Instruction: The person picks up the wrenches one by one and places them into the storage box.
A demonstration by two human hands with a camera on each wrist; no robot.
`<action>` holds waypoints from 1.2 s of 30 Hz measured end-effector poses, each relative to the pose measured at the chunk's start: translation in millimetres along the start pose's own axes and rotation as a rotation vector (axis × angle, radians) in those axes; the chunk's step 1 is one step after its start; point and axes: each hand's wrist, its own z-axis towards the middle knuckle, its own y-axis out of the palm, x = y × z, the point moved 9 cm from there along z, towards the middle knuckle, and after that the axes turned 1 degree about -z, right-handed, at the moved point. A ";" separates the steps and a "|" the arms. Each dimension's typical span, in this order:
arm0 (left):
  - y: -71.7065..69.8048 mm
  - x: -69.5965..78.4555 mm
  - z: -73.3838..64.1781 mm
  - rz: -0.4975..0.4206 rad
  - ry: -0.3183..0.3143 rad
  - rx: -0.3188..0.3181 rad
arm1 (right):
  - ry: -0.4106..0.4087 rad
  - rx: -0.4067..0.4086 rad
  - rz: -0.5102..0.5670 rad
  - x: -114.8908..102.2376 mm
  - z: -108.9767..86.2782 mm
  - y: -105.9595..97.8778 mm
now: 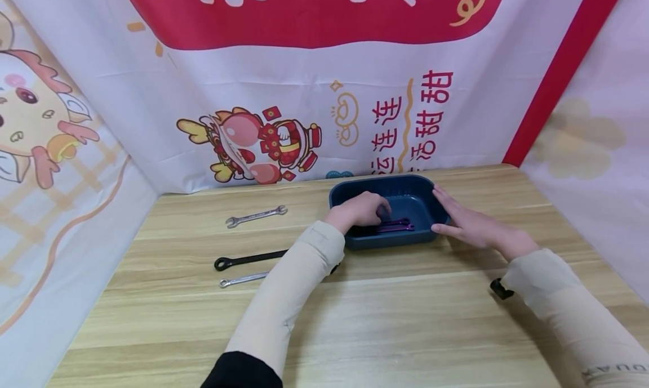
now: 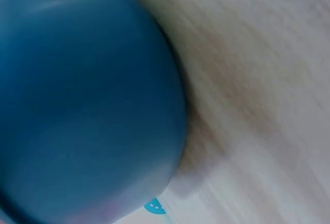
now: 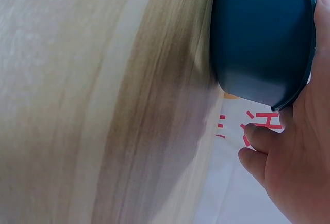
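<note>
right hand [image 1: 469, 226] spread against bin [image 1: 392, 241], left hand [image 1: 366, 208] curled, grip unclear, purple wrenches [image 1: 398, 228] only in head view

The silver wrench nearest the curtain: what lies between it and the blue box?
Only bare table lies between the silver wrench and blue box, in the head view.

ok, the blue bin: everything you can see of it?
The blue bin is open-topped, rectangular with rounded corners, smooth and plastic-looking. It stands upright on the wood-grain table near the back edge, long side roughly left to right. Purple wrenches lie inside, toward the front wall. The left hand reaches in over the left side; the right hand touches the right end.
</note>
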 end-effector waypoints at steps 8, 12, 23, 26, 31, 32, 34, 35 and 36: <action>-11.8 1.8 -10.0 -0.019 0.007 0.044 | -0.010 0.005 -0.007 0.0 0.1 -0.2; -18.0 2.7 -14.7 -0.030 0.029 0.075 | -0.011 0.001 -0.006 -1.7 -0.9 -0.2; -36.2 2.9 -27.1 -0.087 0.087 0.144 | 0.005 -0.009 0.003 -4.0 -2.0 -1.1; -39.4 2.3 -31.3 -0.088 0.083 0.148 | 0.005 -0.006 0.000 -2.2 -2.3 0.1; -48.2 6.6 -40.5 -0.103 0.094 0.176 | -0.008 0.002 0.008 -1.5 -2.8 -0.1; -49.7 7.4 -42.0 -0.103 0.098 0.181 | -0.011 0.004 0.012 -1.5 -2.7 -0.5; -53.1 9.2 -45.5 -0.103 0.109 0.191 | -0.013 0.003 0.016 -1.8 -2.4 -1.3; -54.8 9.4 -47.1 -0.105 0.112 0.197 | -0.015 0.003 0.017 -1.8 -2.0 -1.6; -56.5 9.3 -48.9 -0.107 0.113 0.204 | -0.012 0.001 0.015 -1.2 -1.7 -1.9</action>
